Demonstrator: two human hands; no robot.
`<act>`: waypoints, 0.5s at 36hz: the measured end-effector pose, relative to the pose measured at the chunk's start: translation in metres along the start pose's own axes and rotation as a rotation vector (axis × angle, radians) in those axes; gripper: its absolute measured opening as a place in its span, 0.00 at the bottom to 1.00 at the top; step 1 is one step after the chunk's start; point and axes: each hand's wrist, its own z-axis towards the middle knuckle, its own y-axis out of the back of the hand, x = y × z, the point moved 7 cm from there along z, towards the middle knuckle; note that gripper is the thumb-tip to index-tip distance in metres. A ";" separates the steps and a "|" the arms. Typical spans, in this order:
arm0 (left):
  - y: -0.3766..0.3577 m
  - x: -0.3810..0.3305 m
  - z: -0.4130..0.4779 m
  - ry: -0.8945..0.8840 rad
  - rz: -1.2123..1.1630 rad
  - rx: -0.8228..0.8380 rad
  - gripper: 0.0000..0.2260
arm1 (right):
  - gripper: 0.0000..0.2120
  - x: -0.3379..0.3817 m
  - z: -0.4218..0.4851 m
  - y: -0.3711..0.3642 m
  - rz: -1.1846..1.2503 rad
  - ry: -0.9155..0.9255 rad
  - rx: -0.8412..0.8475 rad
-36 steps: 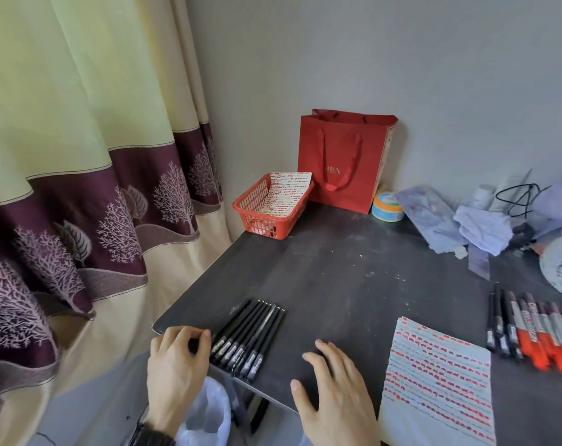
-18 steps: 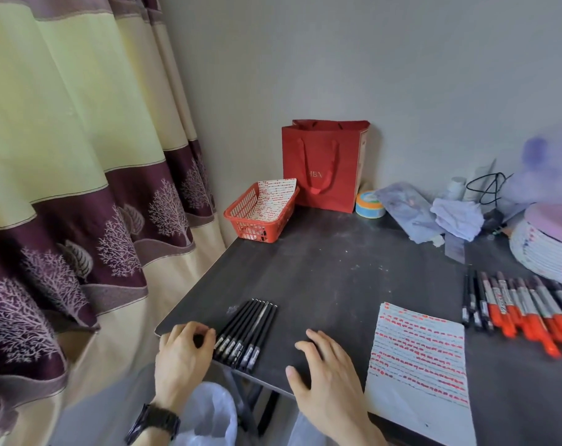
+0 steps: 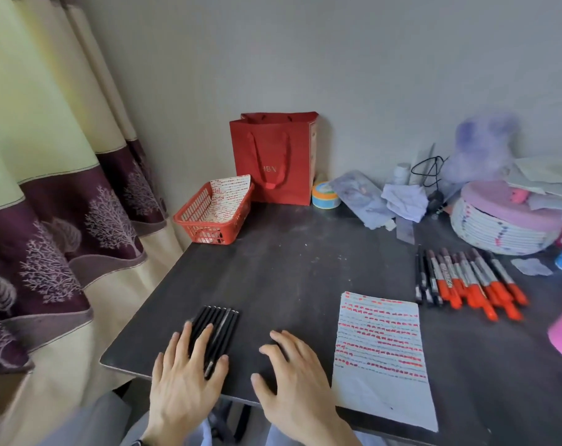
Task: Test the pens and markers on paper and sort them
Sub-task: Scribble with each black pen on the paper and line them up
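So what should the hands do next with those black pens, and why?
Probably the left hand should pinch one of the black pens and carry it to the paper. It lies flat on their row, gripping none; the right hand rests on the table; the paper's lower part is bare.

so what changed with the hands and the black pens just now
The left hand moved from beside the black pens onto them; its fingers now lie spread and flat across the row. Nothing was picked up. The right hand, scribbled paper and orange markers stayed put.
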 end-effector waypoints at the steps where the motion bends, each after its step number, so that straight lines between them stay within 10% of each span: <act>1: -0.001 0.000 0.000 0.008 -0.012 0.010 0.35 | 0.19 0.000 0.000 -0.001 0.007 -0.008 0.016; 7: 0.009 -0.021 -0.001 0.019 -0.041 -0.005 0.29 | 0.21 -0.013 0.001 0.018 0.269 -0.098 0.146; 18: 0.006 -0.179 0.033 -0.433 -0.068 0.008 0.31 | 0.11 -0.160 -0.053 0.162 0.081 -0.467 -0.215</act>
